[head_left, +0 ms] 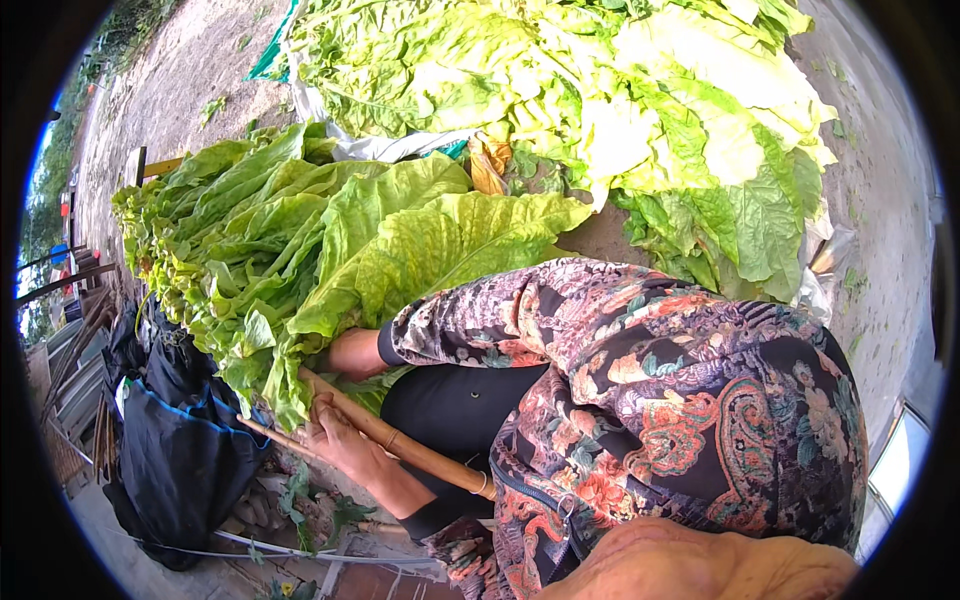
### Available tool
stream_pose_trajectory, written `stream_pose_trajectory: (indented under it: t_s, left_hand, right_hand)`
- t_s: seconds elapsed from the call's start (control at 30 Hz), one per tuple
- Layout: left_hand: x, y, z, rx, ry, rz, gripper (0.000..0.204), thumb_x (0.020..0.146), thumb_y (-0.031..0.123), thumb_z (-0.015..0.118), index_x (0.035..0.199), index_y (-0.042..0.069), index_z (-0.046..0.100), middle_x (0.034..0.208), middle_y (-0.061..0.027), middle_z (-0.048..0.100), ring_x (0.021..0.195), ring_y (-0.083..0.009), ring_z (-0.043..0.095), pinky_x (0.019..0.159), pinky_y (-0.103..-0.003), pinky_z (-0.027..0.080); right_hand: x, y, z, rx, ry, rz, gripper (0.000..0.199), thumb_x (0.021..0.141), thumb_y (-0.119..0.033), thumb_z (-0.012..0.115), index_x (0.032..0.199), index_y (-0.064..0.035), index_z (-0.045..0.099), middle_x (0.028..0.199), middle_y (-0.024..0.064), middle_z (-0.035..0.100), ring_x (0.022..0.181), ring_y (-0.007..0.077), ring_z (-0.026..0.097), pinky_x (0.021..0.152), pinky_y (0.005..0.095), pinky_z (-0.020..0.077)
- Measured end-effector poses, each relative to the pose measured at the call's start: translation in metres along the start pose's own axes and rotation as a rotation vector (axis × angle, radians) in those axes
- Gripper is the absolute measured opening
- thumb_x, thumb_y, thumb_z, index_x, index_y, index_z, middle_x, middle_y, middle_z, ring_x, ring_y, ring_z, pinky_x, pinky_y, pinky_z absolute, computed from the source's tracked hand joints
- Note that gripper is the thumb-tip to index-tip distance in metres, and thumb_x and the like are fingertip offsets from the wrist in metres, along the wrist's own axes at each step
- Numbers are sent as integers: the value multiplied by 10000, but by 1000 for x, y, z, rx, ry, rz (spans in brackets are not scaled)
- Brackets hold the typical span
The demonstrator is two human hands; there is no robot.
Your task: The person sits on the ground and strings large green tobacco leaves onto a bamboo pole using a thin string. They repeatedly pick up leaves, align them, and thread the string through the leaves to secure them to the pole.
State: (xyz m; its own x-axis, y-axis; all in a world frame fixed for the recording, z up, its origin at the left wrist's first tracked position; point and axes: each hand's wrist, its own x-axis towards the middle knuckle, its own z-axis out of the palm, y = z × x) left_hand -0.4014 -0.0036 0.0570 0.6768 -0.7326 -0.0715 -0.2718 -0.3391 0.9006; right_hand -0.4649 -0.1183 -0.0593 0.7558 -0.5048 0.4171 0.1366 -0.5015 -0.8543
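Note:
A bamboo pole [400, 436] runs slanting from my body to a thick bunch of large yellow-green leaves [240, 240], whose edge covers its far end. My left hand [345, 440] lies against the pole close to that end, fingers curled in; what they pinch is hidden. A second, thinner stick [272, 434] passes by the same hand. Beyond the pole, my right hand [355, 354] reaches in under the broad leaves, so its fingers are out of sight. Both of my arms wear floral sleeves with dark cuffs.
A large heap of leaves [560, 90] spreads across the ground at the top, some sunlit. Pale sheeting [400, 147] shows between heap and bunch. Black bags [185, 450] with blue edging sit at the lower left, near boards and poles. A white tube [290, 550] crosses below.

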Motion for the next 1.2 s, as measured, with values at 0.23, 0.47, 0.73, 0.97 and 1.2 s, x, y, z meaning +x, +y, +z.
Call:
stream_pose_trajectory:
  t_s: [0.23, 0.47, 0.73, 0.97, 1.2]
  left_hand:
    - [-25, 27, 14, 146, 89, 76, 243, 965, 127, 473, 1042, -59, 609, 879, -38, 600, 686, -81, 469, 588, -204, 367]
    - [-12, 21, 22, 231, 86, 109, 249, 969, 133, 468, 1065, -55, 601, 919, -59, 604, 738, -101, 502, 632, -218, 397]
    - [0, -3, -7, 117, 118, 155, 221, 965, 117, 468, 1046, -33, 608, 772, 6, 525, 619, -60, 391, 544, -205, 315]
    - [-2, 7, 5, 137, 75, 115, 210, 958, 112, 478, 1042, -27, 611, 723, 32, 470, 599, -43, 356, 523, -201, 277]
    - [0, 0, -1, 38, 107, 91, 208, 950, 94, 476, 1041, -38, 608, 739, 33, 485, 598, -37, 347, 518, -196, 268]
  right_hand:
    - [-144, 13, -185, -656, 326, -4, 342, 785, -266, 698, 1054, -90, 580, 1072, 94, 583, 947, 265, 581, 838, 396, 469]
    - [-393, 27, -353, -1334, 614, 1431, 785, 723, -354, 739, 1351, -40, 390, 1439, 159, 318, 1312, 375, 280, 1036, 519, 239]
    - [-395, 42, -264, -1050, 735, 1173, 503, 678, -142, 755, 1135, -81, 554, 1288, 93, 456, 1244, 294, 381, 1009, 478, 299]
    - [-396, 27, -270, -614, 973, 1031, 411, 748, -77, 689, 1121, -7, 530, 1076, 123, 552, 1063, 317, 520, 917, 390, 409]
    - [-383, -33, -348, 856, 947, 997, 407, 909, -407, 573, 1084, -40, 564, 916, 20, 592, 634, 112, 555, 590, 220, 480]
